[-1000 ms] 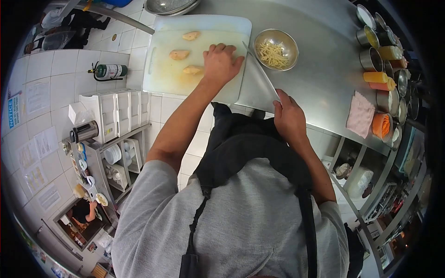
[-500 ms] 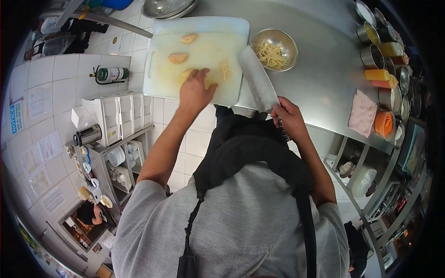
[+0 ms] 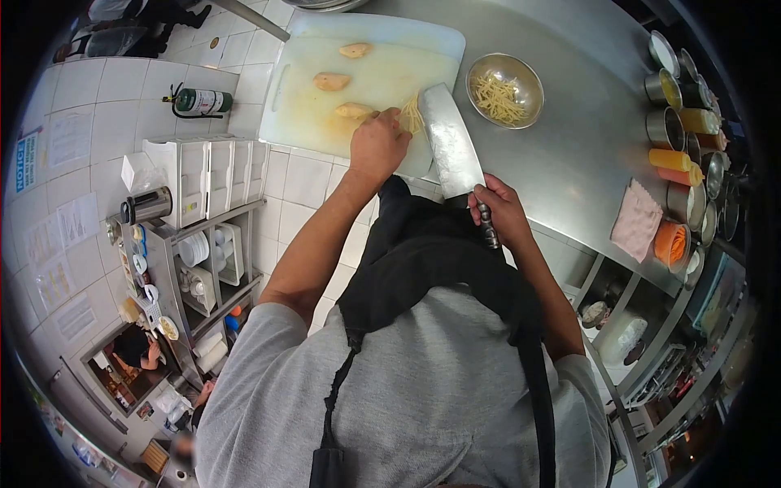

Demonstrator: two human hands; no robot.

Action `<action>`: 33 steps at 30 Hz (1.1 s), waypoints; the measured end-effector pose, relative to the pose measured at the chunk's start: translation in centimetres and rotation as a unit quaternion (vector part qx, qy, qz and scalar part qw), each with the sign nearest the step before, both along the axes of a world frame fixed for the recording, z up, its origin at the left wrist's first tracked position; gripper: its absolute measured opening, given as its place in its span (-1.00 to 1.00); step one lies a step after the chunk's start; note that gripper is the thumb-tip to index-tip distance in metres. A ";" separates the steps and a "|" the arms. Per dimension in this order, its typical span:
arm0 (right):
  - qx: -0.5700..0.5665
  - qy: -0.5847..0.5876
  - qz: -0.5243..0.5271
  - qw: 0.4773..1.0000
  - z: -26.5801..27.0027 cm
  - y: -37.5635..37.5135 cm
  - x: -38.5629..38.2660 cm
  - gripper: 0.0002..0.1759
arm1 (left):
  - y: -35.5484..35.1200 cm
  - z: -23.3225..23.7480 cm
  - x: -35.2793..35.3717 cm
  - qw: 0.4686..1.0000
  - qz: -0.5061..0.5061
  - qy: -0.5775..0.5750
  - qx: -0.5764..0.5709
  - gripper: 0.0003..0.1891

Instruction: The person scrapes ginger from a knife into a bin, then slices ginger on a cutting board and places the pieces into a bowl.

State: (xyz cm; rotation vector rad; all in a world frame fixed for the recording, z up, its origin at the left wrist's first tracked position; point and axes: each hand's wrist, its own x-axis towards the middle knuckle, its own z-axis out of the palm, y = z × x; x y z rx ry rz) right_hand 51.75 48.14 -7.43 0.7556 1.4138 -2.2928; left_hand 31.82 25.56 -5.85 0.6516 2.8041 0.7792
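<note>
**Right hand** (image 3: 498,207): clenched round the handle of the cleaver (image 3: 451,142), just off the near edge of the steel counter (image 3: 569,154). The broad blade reaches out over the near right corner of the cutting board (image 3: 297,114).

**Left hand** (image 3: 378,146): fingers curled down at the board's near edge, close beside the blade. Whether I am grasping something or only pressing on it I cannot tell, since the hand covers it. Between my knuckles and the blade sits a small heap of cut strips (image 3: 412,115), against the steel.

**Done, in my judgement:** that heap, plus a fair load of like strips in the steel bowl (image 3: 480,69) just off the board's right edge.

**Left:** three pale pieces lie uncut on the board — the near piece (image 3: 352,110) beside my left hand, the middle piece (image 3: 331,81) mid-board, and the far piece (image 3: 355,50) toward the far edge. The heap is not yet in the bowl. I rate the work as partway through.

**Surroundings:** a pink cloth (image 3: 636,221) lies near the counter's right edge, and a row of containers (image 3: 675,130) stands along that edge.
</note>
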 end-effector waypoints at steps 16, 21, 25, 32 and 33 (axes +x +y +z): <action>-0.051 -0.010 0.041 0.998 -0.7 -1.1 -1.4 -0.71 | -0.2 -0.7 -0.8 0.994 0.046 -0.028 0.099 -0.60; -0.039 0.050 0.008 0.998 1.0 0.3 -0.1 -0.77 | 2.3 2.3 -1.4 0.993 0.001 0.007 0.115 -0.60; -0.040 0.029 -0.104 0.993 3.8 2.6 1.7 -0.76 | 8.1 3.5 -1.6 0.982 -0.062 0.018 0.180 -0.63; -0.016 -0.046 -0.192 0.980 7.8 6.0 2.4 -0.76 | 12.5 4.9 3.1 0.935 -0.293 0.124 0.158 -0.48; -0.017 -0.045 -0.191 0.980 8.4 6.3 2.4 -0.76 | 12.7 3.1 3.2 0.935 -0.335 0.051 0.107 -0.35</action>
